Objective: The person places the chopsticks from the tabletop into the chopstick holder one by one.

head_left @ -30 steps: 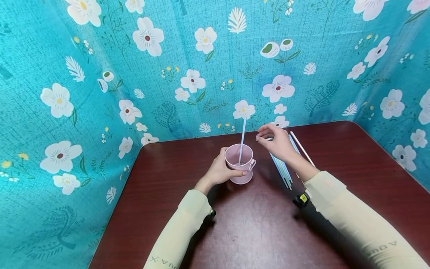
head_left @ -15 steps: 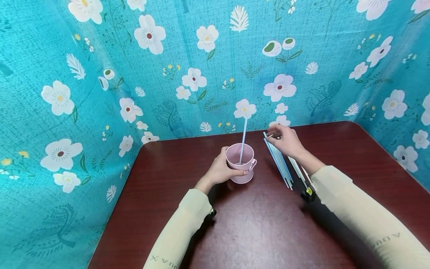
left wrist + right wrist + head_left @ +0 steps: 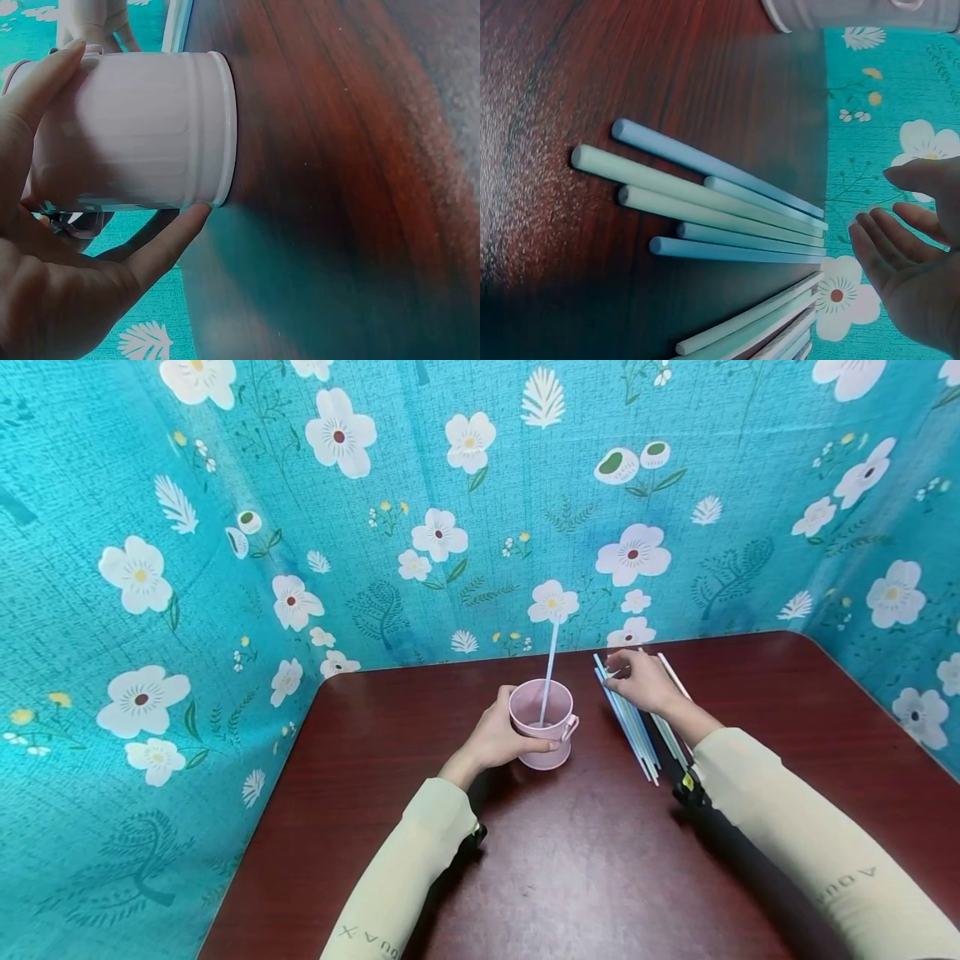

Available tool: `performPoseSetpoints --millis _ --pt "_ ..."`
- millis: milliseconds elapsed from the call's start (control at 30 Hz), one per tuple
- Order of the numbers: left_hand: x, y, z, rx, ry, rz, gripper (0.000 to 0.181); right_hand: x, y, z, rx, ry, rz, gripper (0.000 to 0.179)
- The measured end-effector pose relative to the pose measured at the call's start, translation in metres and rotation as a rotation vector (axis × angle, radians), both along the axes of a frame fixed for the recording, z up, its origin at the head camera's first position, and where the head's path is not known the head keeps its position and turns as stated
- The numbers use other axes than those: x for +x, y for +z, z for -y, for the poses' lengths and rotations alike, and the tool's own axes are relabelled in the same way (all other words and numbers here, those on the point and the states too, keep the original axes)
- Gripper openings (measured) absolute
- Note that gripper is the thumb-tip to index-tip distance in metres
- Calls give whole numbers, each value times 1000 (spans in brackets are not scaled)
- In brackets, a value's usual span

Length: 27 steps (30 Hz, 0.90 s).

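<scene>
My left hand (image 3: 495,737) grips a small pale pink bucket (image 3: 544,758) from its left side, thumb across the front. In the left wrist view the bucket (image 3: 135,127) has fingers spread along its wall and its base near the table. One thin pale blue stick (image 3: 551,664) leans inside it, rising above the rim. To the bucket's right, my right hand (image 3: 647,681) is over the far end of a bundle of blue and pale green sticks (image 3: 636,731). In the right wrist view this hand (image 3: 915,262) has thumb and fingers apart, with no stick between them.
A second group of pale sticks (image 3: 742,319) lies to the right of the first, partly under my right forearm. All rest on a dark red-brown wooden table (image 3: 555,860). A turquoise flowered cloth (image 3: 480,510) hangs behind the table's far edge and along the sides.
My right hand has moved right and slightly down, from beside the bucket to the far end of the sticks. My left hand keeps its grip on the bucket.
</scene>
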<state>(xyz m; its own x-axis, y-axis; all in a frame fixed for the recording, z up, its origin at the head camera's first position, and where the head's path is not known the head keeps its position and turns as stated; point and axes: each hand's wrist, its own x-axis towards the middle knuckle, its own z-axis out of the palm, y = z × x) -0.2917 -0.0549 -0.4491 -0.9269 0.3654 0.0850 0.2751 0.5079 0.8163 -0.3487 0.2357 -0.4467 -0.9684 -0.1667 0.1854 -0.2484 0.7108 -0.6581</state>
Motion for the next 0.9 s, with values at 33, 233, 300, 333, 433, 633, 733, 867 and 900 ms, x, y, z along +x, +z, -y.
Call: performPoseSetpoints --millis 33,233,300,333,433,633,733,867,900 --pt "0 0 0 1 2 3 94 -1 -2 0 8 -3 -1 36" --pt "-1 2 0 14 1 5 93 -4 -5 0 67 -33 32 33" --pt "0 2 -1 18 -1 8 93 -3 -5 0 87 -32 51 34" --pt "-1 2 -1 19 -3 13 94 -4 -5 0 96 -30 57 34" --pt "-1 1 -1 23 -5 25 94 -6 -8 0 119 -24 60 33" --pt "-2 -2 -2 33 -13 41 94 -10 -13 0 148 -15 55 31" --pt "-3 -3 -2 43 -28 37 96 -12 -15 1 148 -16 53 30" --pt "-3 -4 -1 78 -49 33 98 -15 -18 3 166 -21 68 30" --pt "-3 -3 -1 85 -51 35 98 -15 -19 4 170 -22 72 30"
